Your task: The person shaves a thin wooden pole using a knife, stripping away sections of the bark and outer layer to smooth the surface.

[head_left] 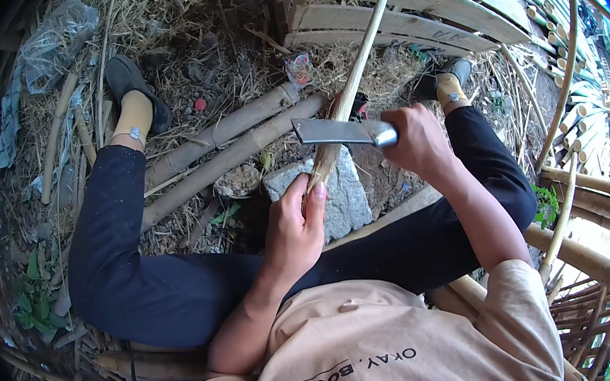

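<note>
My left hand [297, 221] is closed round the near end of a long pale bamboo strip [358, 64], thumb lying along it. The strip slants up and away to the right, past a wooden crate. In my right hand [420, 140] is the metal handle of a broad-bladed knife [336, 131], a machete-like tool with a squared tip. Its blade lies across the strip a little beyond my left hand, pointing left. Beneath the strip, between my legs, sits a grey stone block [347, 201].
Two bamboo poles [232, 146] lie on the straw-littered ground to the left. A slatted wooden crate [405, 13] stands ahead. Cut bamboo [579, 118] is stacked at the right, near thick bamboo rails [599, 266]. A clear plastic bag [62, 37] lies far left.
</note>
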`<state>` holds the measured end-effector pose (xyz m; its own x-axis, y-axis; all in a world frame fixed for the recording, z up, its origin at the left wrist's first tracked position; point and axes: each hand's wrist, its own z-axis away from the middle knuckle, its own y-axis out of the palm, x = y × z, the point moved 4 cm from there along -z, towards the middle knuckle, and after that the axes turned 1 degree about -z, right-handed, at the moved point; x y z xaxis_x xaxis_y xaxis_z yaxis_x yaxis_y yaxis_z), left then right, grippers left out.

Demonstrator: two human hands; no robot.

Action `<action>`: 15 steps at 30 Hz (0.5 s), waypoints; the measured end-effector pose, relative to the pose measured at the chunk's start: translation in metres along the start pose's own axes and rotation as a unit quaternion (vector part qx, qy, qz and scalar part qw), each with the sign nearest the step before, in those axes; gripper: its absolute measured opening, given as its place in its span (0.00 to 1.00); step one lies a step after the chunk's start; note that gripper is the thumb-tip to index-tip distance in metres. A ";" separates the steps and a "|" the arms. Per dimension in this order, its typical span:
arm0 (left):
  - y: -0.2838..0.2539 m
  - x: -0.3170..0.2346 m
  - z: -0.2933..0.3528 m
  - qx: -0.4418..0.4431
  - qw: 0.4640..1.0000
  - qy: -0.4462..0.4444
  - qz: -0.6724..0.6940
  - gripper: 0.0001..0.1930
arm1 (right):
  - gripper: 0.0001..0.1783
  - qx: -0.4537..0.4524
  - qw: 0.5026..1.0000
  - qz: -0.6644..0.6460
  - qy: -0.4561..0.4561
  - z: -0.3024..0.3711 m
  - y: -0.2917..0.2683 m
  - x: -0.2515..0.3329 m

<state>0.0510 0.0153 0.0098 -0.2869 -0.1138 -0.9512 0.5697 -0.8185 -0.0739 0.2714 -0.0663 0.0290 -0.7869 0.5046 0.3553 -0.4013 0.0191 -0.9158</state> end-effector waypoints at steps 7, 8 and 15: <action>0.001 -0.002 0.004 -0.020 0.998 0.012 -0.064 0.17 | 0.14 -0.074 0.995 0.040 0.057 -0.019 -0.011 -0.030; 0.002 -0.003 0.005 -0.016 0.998 0.013 -0.059 0.17 | 0.15 -0.090 0.987 0.045 0.124 -0.026 -0.021 -0.054; 0.005 -0.001 0.008 -0.006 1.000 0.029 -0.011 0.16 | 0.18 -0.160 0.978 0.032 0.131 -0.024 -0.059 -0.070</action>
<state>0.0480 0.0068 0.0132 -0.2551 -0.0629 -0.9649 0.5734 -0.8133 -0.0986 0.3610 -0.0823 0.0537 -0.6414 0.7170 0.2729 -0.1543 0.2278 -0.9614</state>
